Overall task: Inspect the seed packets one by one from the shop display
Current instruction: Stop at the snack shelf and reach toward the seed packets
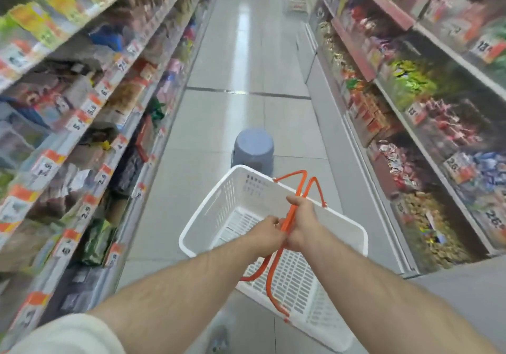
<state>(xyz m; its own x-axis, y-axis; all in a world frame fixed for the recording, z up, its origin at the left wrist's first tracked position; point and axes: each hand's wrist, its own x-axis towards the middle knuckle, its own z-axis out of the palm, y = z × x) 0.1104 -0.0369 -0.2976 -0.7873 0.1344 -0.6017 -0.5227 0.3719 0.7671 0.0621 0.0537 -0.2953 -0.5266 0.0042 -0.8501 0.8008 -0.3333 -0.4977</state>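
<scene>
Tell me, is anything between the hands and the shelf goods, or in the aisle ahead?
Both the left hand and right hand grip the orange handles of a white basket, so neither is free. A grey stool stands on the aisle floor just beyond the basket. No seed packets are identifiable; the shelves are blurred.

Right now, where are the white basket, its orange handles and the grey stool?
white basket [191,233]: head view, on its left rim.
orange handles [302,181]: head view, on the far handle's upright.
grey stool [253,145]: head view, on its round top.

White slotted basket [216,211], orange handles [290,186]; grey-blue stool [253,148]; pale grey floor tiles [224,123]; orange-and-white price tags [49,162] along shelves.
</scene>
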